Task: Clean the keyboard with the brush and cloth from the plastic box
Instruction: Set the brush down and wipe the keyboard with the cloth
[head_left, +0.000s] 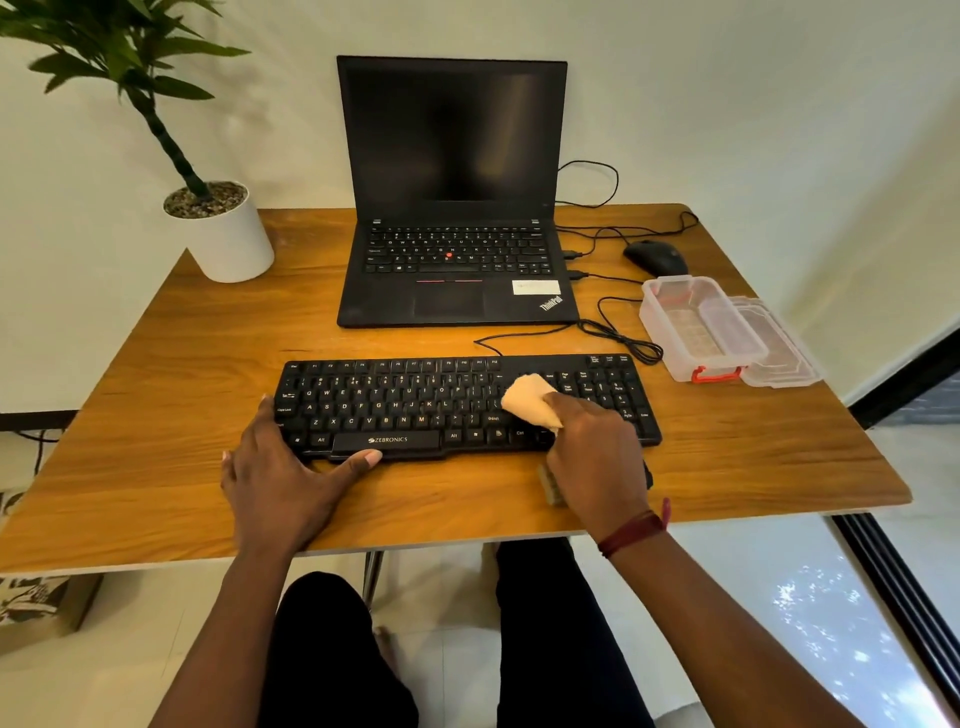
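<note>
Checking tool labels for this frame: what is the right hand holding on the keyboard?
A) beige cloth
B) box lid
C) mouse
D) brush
A: the right hand grips the beige cloth against the keys of the keyboard, while the brush lies on the table, partly hidden under that hand.

I see a brown wooden table on a thin metal leg, pushed up to a plain pale wall. The floor has light tiles. On the right is a dark frame, with bright spots of light beside it.
</note>
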